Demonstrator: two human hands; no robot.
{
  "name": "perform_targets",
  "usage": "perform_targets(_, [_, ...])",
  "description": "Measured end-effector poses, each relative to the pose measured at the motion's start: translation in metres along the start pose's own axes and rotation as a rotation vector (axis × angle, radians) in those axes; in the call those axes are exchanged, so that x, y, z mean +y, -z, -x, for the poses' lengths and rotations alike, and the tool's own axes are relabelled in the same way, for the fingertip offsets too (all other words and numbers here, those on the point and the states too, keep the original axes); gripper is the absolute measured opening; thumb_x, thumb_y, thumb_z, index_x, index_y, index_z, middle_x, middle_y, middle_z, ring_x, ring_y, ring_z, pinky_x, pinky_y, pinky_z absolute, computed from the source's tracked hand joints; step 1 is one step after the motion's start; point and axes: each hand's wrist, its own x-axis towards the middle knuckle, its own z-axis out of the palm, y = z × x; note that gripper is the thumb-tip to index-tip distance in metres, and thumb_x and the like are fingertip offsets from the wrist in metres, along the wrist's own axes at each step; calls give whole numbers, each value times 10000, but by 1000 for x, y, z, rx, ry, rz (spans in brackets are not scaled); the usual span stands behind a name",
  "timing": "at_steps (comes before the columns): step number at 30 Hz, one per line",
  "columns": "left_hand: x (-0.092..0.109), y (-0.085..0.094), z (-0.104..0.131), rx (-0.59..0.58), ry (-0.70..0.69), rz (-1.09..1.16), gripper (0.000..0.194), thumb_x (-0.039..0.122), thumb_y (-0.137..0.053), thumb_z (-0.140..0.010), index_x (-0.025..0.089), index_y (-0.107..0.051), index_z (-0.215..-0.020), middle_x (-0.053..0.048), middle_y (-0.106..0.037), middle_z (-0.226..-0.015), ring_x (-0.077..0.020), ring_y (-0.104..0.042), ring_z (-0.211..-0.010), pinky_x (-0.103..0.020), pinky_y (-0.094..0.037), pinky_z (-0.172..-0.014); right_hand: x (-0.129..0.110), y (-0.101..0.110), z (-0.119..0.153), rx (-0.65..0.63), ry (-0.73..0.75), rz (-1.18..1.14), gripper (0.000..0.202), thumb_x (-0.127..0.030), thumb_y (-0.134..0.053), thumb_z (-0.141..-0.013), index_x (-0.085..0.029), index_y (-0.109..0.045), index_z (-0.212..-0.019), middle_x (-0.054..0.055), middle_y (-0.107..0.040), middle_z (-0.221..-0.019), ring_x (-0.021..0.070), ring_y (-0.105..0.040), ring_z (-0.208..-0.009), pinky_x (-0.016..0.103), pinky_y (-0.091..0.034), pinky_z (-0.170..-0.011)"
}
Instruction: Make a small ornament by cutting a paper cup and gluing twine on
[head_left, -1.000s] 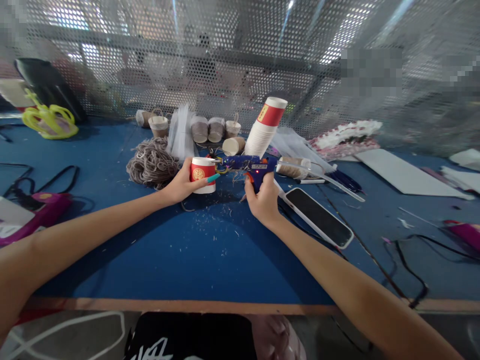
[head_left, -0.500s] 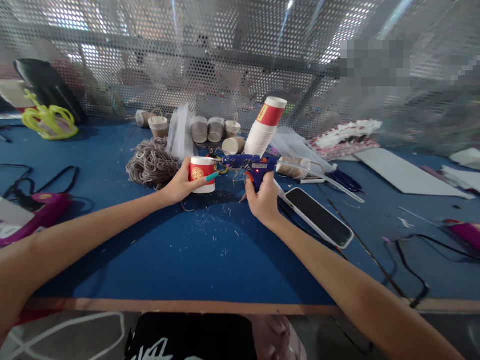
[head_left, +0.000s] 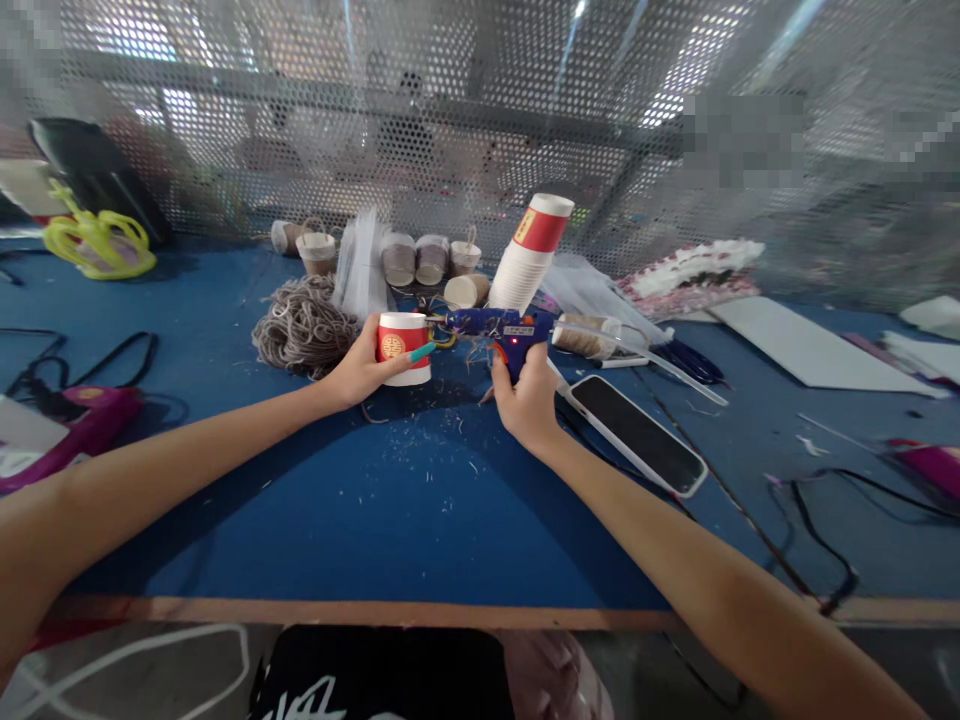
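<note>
My left hand (head_left: 361, 368) is closed around a red and white paper cup (head_left: 397, 347), its thumb pressed across the front. My right hand (head_left: 528, 400) grips the handle of a blue glue gun (head_left: 495, 322), with fingers at the orange trigger. The gun's nozzle points left and meets the cup's right side near the upper rim; whether it touches cannot be made out. A clear glue stick (head_left: 645, 352) sticks out of the gun's back. Just left of the cup lies a bundle of grey-brown cord (head_left: 300, 328).
Behind the gun leans a stack of paper cups (head_left: 525, 255). Several small wrapped cups (head_left: 431, 262) line the back by a perforated metal screen (head_left: 480, 130). A phone (head_left: 637, 432) lies right of my hand. A magenta glue gun (head_left: 94, 425) rests at left, a yellow basket-like object (head_left: 99, 240) behind it.
Almost nothing differs. The cup and the glue gun have shifted very slightly to the left, both still held.
</note>
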Motion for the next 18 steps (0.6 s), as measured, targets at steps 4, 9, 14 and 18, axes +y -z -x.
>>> perform_targets(4, [-1, 1, 0, 18, -15, 9, 507, 403, -788, -688, 200, -476, -1032, -57, -635, -956, -226, -650, -879, -390, -592, -769, 0, 0, 0, 6, -7, 43, 237, -322, -490, -881, -230, -456, -1097, 37, -622, -761, 228, -634, -671, 394, -525, -625])
perform_targets(9, [-5, 1, 0, 32, -118, 2, 560, 431, -801, -689, 208, -489, -1098, -58, -633, -1009, -224, -648, -919, -404, -584, -830, -2, 5, -6, 6, -52, 162, 286, -364, -499, -883, -188, -489, -1109, 108, -669, -843, 261, -664, -739, 404, -526, -655])
perform_targets(14, [-12, 2, -3, 254, -217, 19, 654, 472, -800, -693, 232, -441, -1185, -64, -598, -1103, -234, -623, -1017, -427, -544, -925, -15, 21, -18, -83, -294, 308, 385, -394, -570, -847, -92, -510, -1079, 182, -686, -823, 317, -674, -736, 416, -507, -642])
perform_targets(18, [-10, 2, -1, 209, -217, 36, 638, 473, -795, -697, 228, -455, -1177, -69, -605, -1097, -238, -624, -1010, -433, -540, -914, -32, 35, -27, -173, -408, 399, 385, -397, -518, -886, -56, -558, -1061, 226, -701, -863, 346, -691, -810, 401, -496, -676])
